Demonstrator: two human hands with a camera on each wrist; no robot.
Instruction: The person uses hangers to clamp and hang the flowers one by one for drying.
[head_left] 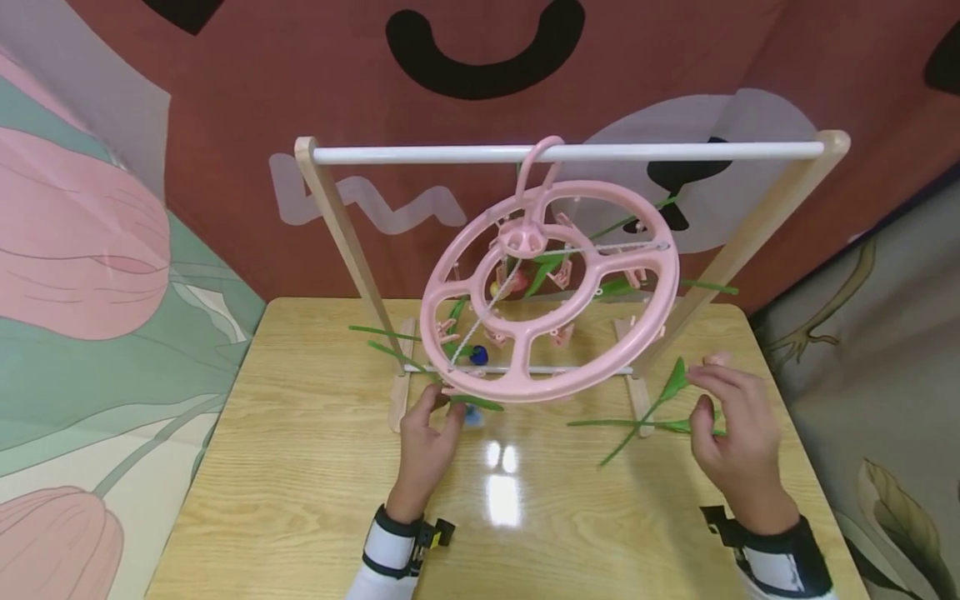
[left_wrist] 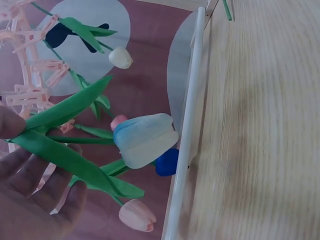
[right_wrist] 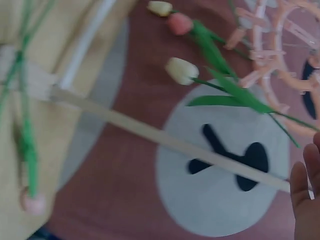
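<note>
A round pink clip hanger (head_left: 520,383) hangs by its hook from the white top bar (head_left: 420,155) of a wooden stand. At its front left rim my left hand (head_left: 427,442) pinches a blue-and-white tulip (left_wrist: 146,141) by the leaf base, with the blossom pointing down. Several artificial tulips hang from the clips, among them a dark blue tulip (left_wrist: 167,162), a pale pink tulip (left_wrist: 137,215) and a white tulip (right_wrist: 182,71). My right hand (head_left: 738,433) hovers with relaxed fingers over the right side, above green-stemmed tulips (head_left: 637,427) on the table, holding nothing.
The light wood table (head_left: 300,500) runs up to a patterned cloth backdrop (head_left: 247,108). Two slanted wooden posts (head_left: 348,242) carry the top bar, and a lower white bar (left_wrist: 190,110) joins the stand's feet. A pink blossom (right_wrist: 33,201) lies at the table's right side.
</note>
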